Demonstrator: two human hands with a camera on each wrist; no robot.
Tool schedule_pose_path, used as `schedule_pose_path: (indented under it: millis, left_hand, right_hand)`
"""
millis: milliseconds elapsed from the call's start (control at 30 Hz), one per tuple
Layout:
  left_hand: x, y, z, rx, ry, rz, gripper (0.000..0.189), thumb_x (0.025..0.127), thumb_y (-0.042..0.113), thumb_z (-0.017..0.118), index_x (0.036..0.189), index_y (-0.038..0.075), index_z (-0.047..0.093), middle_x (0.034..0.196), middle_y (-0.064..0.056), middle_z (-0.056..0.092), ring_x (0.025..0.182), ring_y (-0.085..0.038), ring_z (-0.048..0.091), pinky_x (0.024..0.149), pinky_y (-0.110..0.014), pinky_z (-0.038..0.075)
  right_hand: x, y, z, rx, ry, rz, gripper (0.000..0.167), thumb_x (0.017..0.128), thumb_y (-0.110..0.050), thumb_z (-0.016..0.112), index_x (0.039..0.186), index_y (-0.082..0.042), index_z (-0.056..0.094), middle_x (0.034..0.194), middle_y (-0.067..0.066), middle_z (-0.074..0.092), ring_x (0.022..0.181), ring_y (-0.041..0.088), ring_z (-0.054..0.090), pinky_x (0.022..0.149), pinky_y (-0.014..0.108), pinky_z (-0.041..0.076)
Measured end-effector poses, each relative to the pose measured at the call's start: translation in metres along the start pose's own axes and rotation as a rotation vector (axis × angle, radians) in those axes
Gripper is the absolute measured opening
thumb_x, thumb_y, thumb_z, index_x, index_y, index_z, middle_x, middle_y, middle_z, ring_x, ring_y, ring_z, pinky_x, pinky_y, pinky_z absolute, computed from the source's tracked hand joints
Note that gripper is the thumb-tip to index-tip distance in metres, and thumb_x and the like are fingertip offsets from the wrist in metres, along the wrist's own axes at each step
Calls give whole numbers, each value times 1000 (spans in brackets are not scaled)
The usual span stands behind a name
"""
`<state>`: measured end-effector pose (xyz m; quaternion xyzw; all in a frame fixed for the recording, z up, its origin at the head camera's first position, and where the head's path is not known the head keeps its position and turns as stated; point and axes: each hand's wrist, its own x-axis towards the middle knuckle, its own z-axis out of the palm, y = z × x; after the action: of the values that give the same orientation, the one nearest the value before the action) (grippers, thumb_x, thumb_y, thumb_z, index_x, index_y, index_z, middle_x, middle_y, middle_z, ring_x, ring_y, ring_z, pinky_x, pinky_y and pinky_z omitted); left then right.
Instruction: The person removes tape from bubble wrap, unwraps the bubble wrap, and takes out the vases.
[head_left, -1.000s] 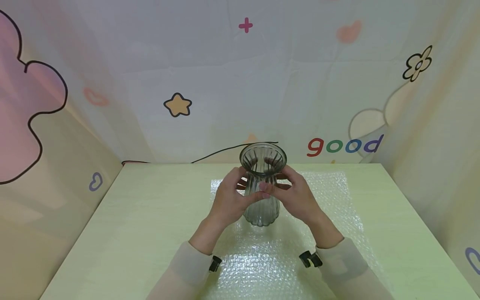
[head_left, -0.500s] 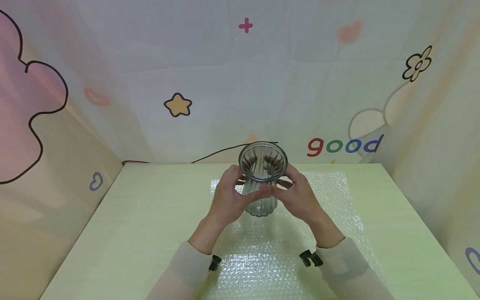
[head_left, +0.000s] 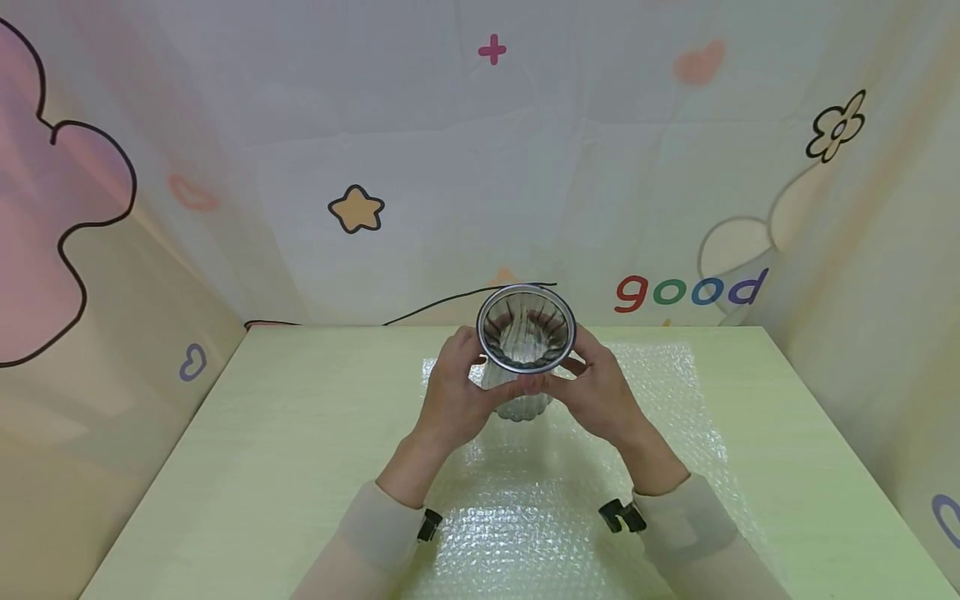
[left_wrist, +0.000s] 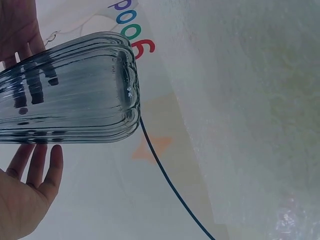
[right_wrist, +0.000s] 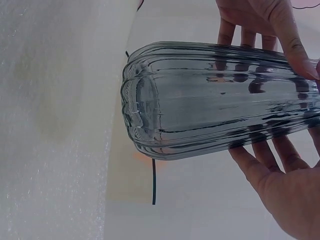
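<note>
Ribbed glass vase [head_left: 522, 350] is off the counter [head_left: 285, 433], tilted so its mouth faces the head camera, above the bubble wrap sheet [head_left: 540, 517]. Left hand [head_left: 453, 400] grips it from 9 o'clock, right hand [head_left: 600, 398] from 3 o'clock, fingers curled round the neck and body. Wrist views show the vase base clear of any surface. Black cable [head_left: 450, 302] lies at 12 o'clock along the backdrop.

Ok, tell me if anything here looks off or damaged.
Nothing looks damaged. The ribbed glass vase is held off the bubble wrap by the left hand and right hand, mouth tipped toward the head camera. No cracks or spills show.
</note>
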<state>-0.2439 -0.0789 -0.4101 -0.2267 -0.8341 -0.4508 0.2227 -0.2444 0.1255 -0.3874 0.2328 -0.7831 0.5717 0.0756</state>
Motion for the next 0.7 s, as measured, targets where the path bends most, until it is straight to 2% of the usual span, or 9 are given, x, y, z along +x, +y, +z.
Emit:
schedule_pose_path:
  millis: [400,700]
  left_hand:
    - [0,-3,-2,24,5,5,65,76,33,93,132,22,63,118,2,60,111,-18,58,90,-45,57]
    - [1,-9,-10,9,3,15,71,76,29,94,138,22,61,121,0,59,118,-19,58,94,-36,59]
  right_hand:
    - [2,0,3,10,7,-6,75,84,-1,84,150,-16,53,147,9,59,141,31,51,113,58,45]
    - [7,2,9,43,17,-38,71,83,5,82,147,-12,56,144,10,60,136,28,52,112,55,47]
